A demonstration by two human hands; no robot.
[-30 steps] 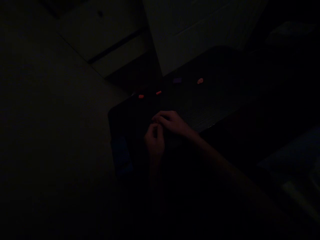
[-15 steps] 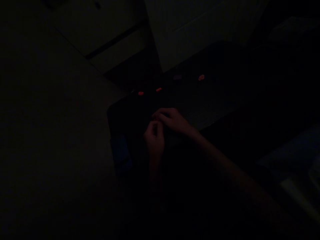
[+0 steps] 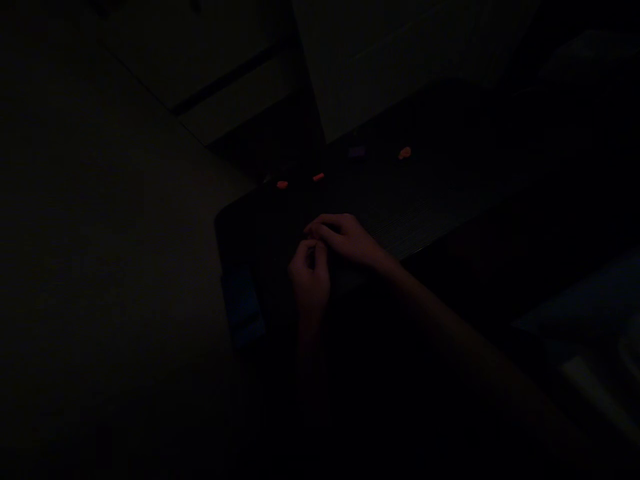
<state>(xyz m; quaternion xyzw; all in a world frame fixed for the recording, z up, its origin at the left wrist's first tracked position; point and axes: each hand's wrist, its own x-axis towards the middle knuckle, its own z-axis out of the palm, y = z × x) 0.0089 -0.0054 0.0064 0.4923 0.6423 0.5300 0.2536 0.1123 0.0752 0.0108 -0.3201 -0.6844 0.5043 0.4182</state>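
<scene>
The picture is very dark. My left hand (image 3: 309,272) and my right hand (image 3: 344,237) meet over the dark table (image 3: 400,227), fingertips together. Both are closed in a pinch, thumb against fingers; whatever lies between them is hidden or too small to make out. Beyond the hands, a small red stick-like piece (image 3: 319,177) lies on the table. Left of it rests a small red-orange lump (image 3: 283,185), and farther right is an orange piece (image 3: 405,153) of rounded shape. A dim purple block (image 3: 357,153) sits between the stick-like piece and the orange one.
At the table's left edge lies a flat dark-blue object (image 3: 243,307). Behind the table stands a pale panel (image 3: 380,67), with a cabinet-like front (image 3: 225,87) to its left. Bluish cloth-like material (image 3: 590,300) shows at the lower right.
Both hands keep nearly the same pose, fingertips together. The whole view has shifted very slightly; the small pieces on the table stay in place.
</scene>
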